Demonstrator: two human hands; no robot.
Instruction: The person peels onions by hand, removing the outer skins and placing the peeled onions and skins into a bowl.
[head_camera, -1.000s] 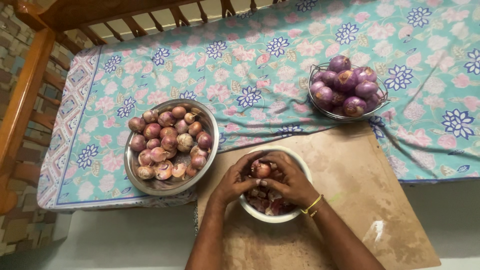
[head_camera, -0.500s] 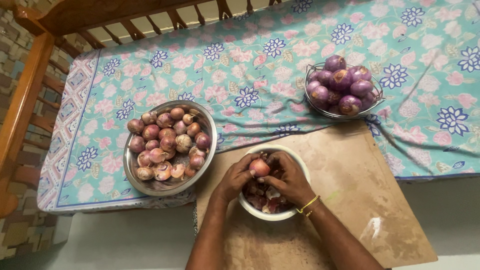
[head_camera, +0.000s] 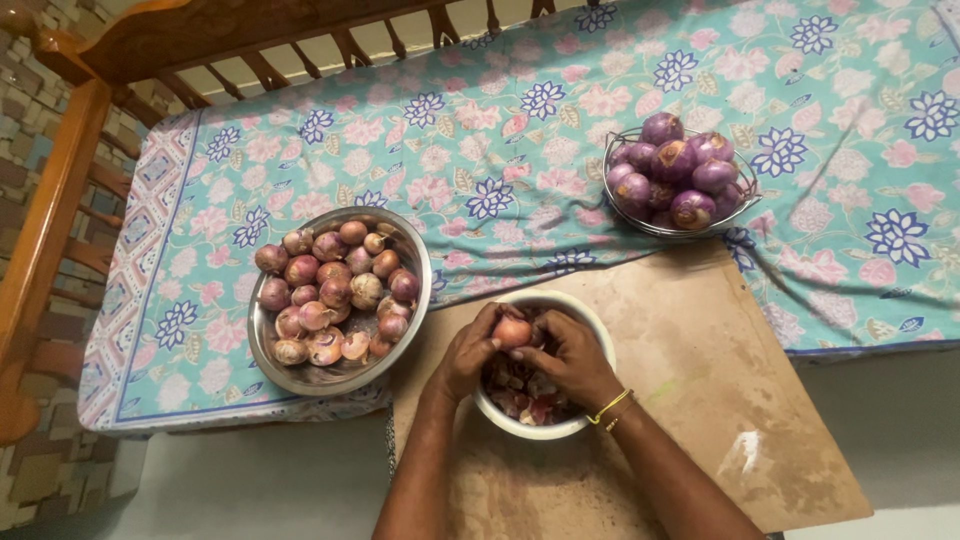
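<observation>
Onion lifted clear over the white bowl, both hands working it.

Beside the steel bowl (head_camera: 340, 300), the left hand (head_camera: 468, 352) has shifted its grip and pinches the onion (head_camera: 512, 331), now barer and paler; the right hand (head_camera: 572, 360) curls half-closed on its far side, fingertips touching, above the peels in the white bowl (head_camera: 598, 338).

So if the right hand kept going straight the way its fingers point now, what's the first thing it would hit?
The small onion its fingertips already touch, then the left hand just behind it. The right hand points left over the white bowl.
</observation>
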